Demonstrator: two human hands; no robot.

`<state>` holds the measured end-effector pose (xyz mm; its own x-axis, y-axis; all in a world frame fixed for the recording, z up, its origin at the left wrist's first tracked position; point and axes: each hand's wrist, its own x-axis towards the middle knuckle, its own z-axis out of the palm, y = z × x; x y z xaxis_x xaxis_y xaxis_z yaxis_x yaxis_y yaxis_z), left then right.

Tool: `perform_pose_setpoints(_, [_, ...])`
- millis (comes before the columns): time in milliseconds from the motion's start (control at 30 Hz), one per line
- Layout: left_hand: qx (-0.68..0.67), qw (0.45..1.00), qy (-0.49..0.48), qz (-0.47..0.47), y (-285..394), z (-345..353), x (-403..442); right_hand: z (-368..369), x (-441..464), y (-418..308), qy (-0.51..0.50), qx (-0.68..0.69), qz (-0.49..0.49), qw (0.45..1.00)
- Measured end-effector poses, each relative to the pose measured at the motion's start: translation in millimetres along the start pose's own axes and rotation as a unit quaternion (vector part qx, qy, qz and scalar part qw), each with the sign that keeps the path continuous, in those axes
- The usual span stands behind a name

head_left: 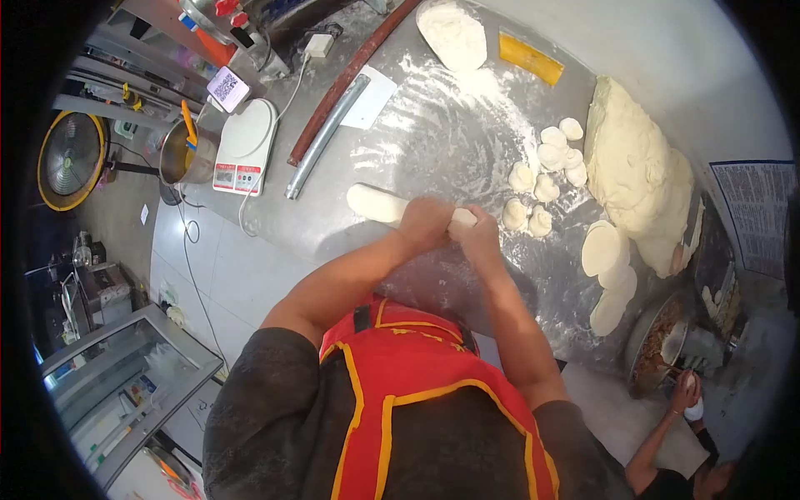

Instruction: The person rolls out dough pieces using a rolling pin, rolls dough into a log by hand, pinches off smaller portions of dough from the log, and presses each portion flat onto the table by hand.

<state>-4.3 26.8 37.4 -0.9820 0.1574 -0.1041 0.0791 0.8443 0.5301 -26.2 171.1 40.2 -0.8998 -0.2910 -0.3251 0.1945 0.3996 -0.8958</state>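
A pale log of dough (pixel 375 202) lies across the floured metal worktop, its far left part resting on the surface. My left hand (pixel 427 222) is closed around the log near its right end. Right beside it, my right hand (pixel 479 237) grips the short end of dough (pixel 462 218) that sticks out of the left fist. To the right of my hands, several small torn dough pieces (pixel 546 187) sit in a loose cluster. Beyond them lie overlapping flat dough rounds (pixel 607 250) and a large mass of dough (pixel 633 162) against the wall.
A red-brown rolling pin (pixel 354 79) and a metal rod (pixel 327 137) lie left of the floured area, near a white kitchen scale (pixel 247 142). At the back are a flour container (pixel 454 37) and a yellow scraper (pixel 531 58). Another person's hand (pixel 687 390) is by a filling bowl (pixel 640 367).
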Motion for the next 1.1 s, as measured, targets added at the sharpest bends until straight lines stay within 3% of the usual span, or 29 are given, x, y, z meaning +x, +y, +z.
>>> perform_pose_setpoints(233, [0.070, 0.994, -0.075, -0.038, 4, -2, 13, -2, -1, 1, 0.012, 0.149, 0.087, 0.985])
perform_pose_setpoints(333, [0.100, 0.991, -0.085, -0.037, 0, -8, 25, -14, -10, -19, 0.014, 0.170, 0.066, 0.983])
perform_pose_setpoints(433, [0.045, 0.993, -0.045, -0.101, -26, -17, 33, -41, -14, -30, -0.066, 0.178, 0.061, 0.980])
perform_pose_setpoints(567, [-0.067, 0.989, -0.046, -0.120, -51, -37, 30, -64, 35, -40, 0.050, -0.047, -0.027, 0.997])
perform_pose_setpoints(633, [-0.007, 0.998, 0.015, -0.067, -56, -34, 14, -57, 75, -14, 0.121, -0.166, -0.121, 0.971])
perform_pose_setpoints(667, [0.023, 0.998, 0.044, -0.042, -57, -32, 5, -51, 86, -7, 0.116, -0.224, -0.122, 0.960])
perform_pose_setpoints(733, [0.060, 0.992, 0.000, -0.108, -54, -44, -4, -41, 97, -4, 0.104, -0.337, -0.119, 0.928])
perform_pose_setpoints(833, [0.035, 0.991, -0.010, -0.126, -62, -40, -9, -39, 99, -22, 0.043, -0.454, -0.035, 0.889])
perform_pose_setpoints(933, [-0.023, 0.998, 0.022, -0.048, -66, -35, -10, -33, 79, -18, 0.188, -0.472, -0.313, 0.802])
perform_pose_setpoints(967, [-0.044, 0.998, 0.032, -0.014, -65, -32, -13, -29, 66, -19, 0.100, -0.328, -0.238, 0.909])
perform_pose_setpoints(1000, [-0.058, 0.998, 0.023, 0.001, -61, -28, -14, -20, 46, -35, 0.008, -0.169, -0.147, 0.974])
perform_pose_setpoints(1033, [-0.071, 0.997, 0.014, 0.017, -57, -26, -12, -15, 33, -44, -0.081, -0.002, -0.051, 0.995])
perform_pose_setpoints(1100, [-0.083, 0.996, 0.009, 0.034, -49, -21, -7, -10, 30, -30, -0.146, 0.095, 0.015, 0.985])
